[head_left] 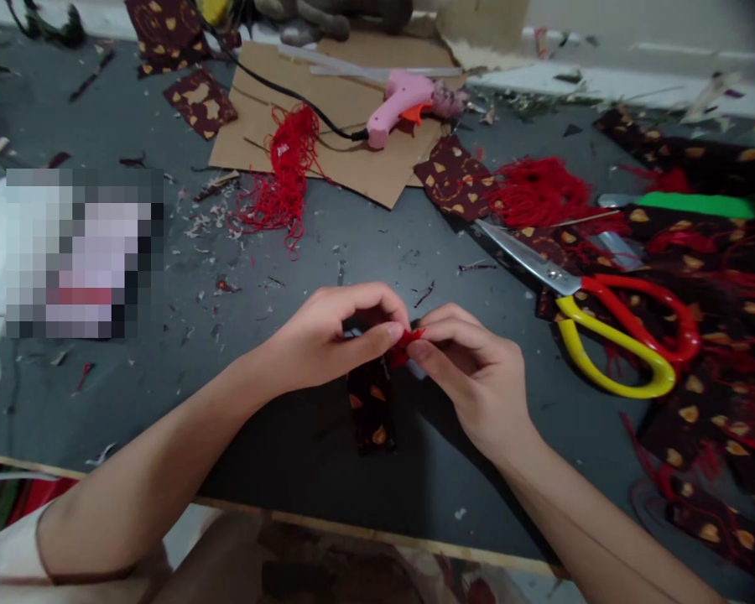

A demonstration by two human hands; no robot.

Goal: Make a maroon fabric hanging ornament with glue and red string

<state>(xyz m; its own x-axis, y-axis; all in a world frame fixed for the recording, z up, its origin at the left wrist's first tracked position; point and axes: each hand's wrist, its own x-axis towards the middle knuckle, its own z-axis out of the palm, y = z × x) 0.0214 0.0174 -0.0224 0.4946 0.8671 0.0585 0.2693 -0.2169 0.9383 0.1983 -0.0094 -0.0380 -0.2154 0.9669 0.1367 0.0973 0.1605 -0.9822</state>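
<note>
Near the table's front edge, my left hand (346,331) and my right hand (478,369) meet, each pinching a small bunch of red thread (404,342) between thumb and fingers. Just below them lies a dark strip of fabric (371,411) with gold heart-like shapes; its upper end is hidden behind my left hand. Whether the thread is joined to this strip, I cannot tell. To the right of my right hand rest scissors (570,285) with one red and one yellow handle, their blades slightly apart.
A pink glue gun (393,105) lies on cardboard (346,176) at the back, its black cord running left. Nearby is a tangle of red thread (286,168). Patterned fabric pieces (692,419) and a green-handled tool (698,204) crowd the right. A blurred phone-like object (94,260) sits left.
</note>
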